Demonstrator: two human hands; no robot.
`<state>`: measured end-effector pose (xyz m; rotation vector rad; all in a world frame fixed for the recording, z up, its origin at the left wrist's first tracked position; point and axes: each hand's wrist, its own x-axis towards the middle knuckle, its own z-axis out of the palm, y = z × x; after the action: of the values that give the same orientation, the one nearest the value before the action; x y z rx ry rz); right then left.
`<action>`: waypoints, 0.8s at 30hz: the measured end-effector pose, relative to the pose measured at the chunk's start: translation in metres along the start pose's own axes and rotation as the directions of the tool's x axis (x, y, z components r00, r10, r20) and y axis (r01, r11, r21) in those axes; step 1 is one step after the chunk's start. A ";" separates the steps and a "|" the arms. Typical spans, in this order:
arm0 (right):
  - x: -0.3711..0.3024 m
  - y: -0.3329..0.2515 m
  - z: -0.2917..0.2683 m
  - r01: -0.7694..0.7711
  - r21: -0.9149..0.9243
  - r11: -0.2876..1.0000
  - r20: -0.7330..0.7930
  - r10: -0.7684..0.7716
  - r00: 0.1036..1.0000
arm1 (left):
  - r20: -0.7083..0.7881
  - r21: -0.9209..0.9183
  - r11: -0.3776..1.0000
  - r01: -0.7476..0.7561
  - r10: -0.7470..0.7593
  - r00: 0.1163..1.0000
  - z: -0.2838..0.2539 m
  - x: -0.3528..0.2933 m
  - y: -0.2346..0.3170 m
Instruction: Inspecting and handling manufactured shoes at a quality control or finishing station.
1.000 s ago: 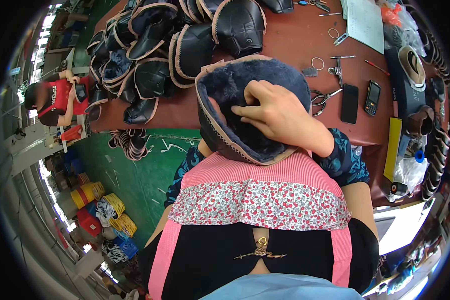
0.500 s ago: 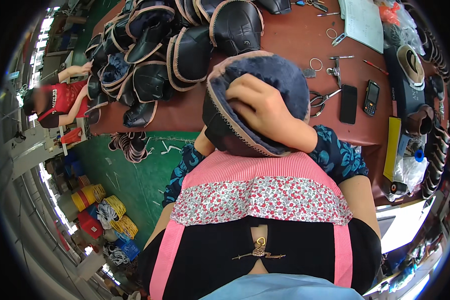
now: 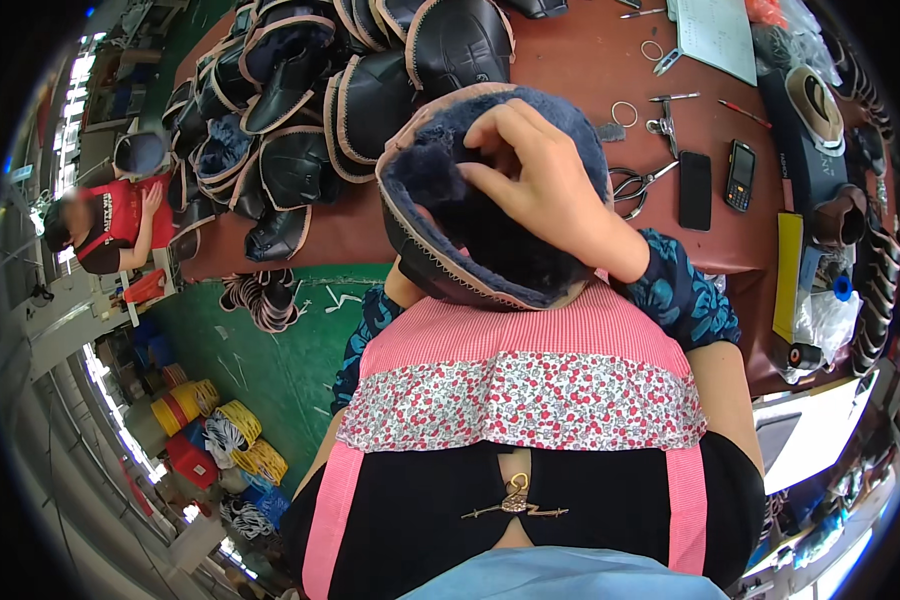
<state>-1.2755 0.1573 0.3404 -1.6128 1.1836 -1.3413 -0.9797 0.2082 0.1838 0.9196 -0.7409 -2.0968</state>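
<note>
My right hand presses fingers into the fur-lined boot upper, gripping it; left hand hidden underneath, probably supporting, grip unclear.

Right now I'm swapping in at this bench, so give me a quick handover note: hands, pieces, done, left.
Right hand: pressed into the fleece lining of the dark boot upper, fingers spread.
Left hand: hidden beneath that upper; only the forearm shows.
The upper is held over the red table edge, against the apron.
Pile of black uppers lies far left; scissors right of the hand.
Done or left: cannot tell.
</note>
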 end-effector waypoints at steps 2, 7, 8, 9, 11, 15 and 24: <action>0.006 0.005 0.002 0.025 -0.119 0.993 0.023 -0.023 0.999 | 0.005 0.001 1.000 0.002 -0.002 1.000 -0.001 -0.001 0.000; 0.020 0.010 0.005 0.114 -0.187 0.976 0.041 -0.108 0.993 | 0.000 0.005 1.000 -0.015 0.015 1.000 -0.004 -0.003 0.001; 0.021 0.009 0.005 0.107 -0.227 0.968 0.028 -0.104 0.994 | -0.003 0.002 1.000 -0.022 0.022 1.000 -0.004 -0.002 0.002; 0.023 0.008 0.003 0.048 -0.287 0.957 0.035 -0.040 0.999 | -0.010 0.000 1.000 -0.031 0.031 0.999 -0.002 0.002 0.003; 0.025 0.005 -0.003 0.001 -0.207 0.978 0.058 0.011 0.998 | -0.026 -0.004 0.998 -0.058 0.058 0.998 0.004 0.014 0.009; 0.027 -0.001 -0.013 -0.478 0.364 0.799 0.323 0.373 0.870 | -0.075 -0.019 0.993 -0.120 0.118 0.990 0.021 0.051 0.021; 0.021 -0.004 -0.004 -0.427 0.483 0.764 0.369 0.264 0.891 | 0.012 0.038 0.998 -0.046 0.046 0.999 0.004 0.053 0.016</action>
<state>-1.2775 0.1384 0.3517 -1.0460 0.7692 -1.0354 -1.0024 0.1582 0.1777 0.9035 -0.8040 -2.0554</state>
